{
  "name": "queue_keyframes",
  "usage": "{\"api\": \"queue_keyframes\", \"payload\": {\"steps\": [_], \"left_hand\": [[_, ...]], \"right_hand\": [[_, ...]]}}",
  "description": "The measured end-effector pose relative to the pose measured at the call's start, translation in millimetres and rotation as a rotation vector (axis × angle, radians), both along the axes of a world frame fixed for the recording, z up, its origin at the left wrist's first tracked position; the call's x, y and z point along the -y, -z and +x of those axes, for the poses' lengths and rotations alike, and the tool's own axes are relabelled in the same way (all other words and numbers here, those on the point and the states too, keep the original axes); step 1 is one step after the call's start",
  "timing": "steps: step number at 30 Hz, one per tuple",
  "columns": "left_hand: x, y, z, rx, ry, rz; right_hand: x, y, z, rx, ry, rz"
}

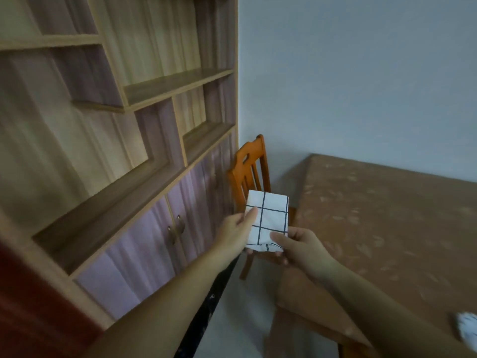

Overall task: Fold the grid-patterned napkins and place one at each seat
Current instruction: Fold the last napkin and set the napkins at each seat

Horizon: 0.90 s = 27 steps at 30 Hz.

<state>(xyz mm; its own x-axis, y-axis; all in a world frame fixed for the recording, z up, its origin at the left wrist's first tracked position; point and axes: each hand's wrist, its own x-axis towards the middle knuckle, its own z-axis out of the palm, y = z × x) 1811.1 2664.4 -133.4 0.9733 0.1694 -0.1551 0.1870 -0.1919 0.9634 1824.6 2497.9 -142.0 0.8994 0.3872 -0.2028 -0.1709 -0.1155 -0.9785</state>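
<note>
A folded napkin [268, 218] is held in the air in both hands beside the table [387, 228].

The napkin, white with a dark grid, is a small folded rectangle held just off the table's left edge, in front of an orange wooden chair [249, 161] that stands at that edge. The left hand [236, 232] pinches its left side, thumb on top and fingers underneath; the right hand [300, 244] pinches its near right corner the same way, where the cloth bunches a little. A brown patterned cloth covers the table, and a blurred white thing [467, 329] lies at the table's near right, cut off by the frame. A wooden shelf unit [129, 125] with lower cupboard doors fills the left; a pale wall [361, 73] stands behind.
</note>
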Motion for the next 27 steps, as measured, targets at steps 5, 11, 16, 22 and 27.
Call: {"api": "queue_keyframes", "payload": {"steps": [5, 11, 16, 22, 27], "left_hand": [[-1, 26, 56, -0.149, 0.257, -0.028], [35, 66, 120, -0.242, 0.396, 0.040], [71, 94, 189, -0.260, 0.381, 0.098], [109, 139, 261, -0.346, 0.281, 0.131], [127, 168, 317, -0.411, 0.313, 0.155]], "right_hand": [[13, 17, 38, -0.071, 0.300, -0.083], [51, 55, 83, -0.188, 0.485, -0.074], [88, 90, 139, -0.326, 0.562, 0.051], [121, 131, 205, -0.370, 0.618, -0.056], [132, 160, 262, -0.379, 0.714, -0.214]]}}
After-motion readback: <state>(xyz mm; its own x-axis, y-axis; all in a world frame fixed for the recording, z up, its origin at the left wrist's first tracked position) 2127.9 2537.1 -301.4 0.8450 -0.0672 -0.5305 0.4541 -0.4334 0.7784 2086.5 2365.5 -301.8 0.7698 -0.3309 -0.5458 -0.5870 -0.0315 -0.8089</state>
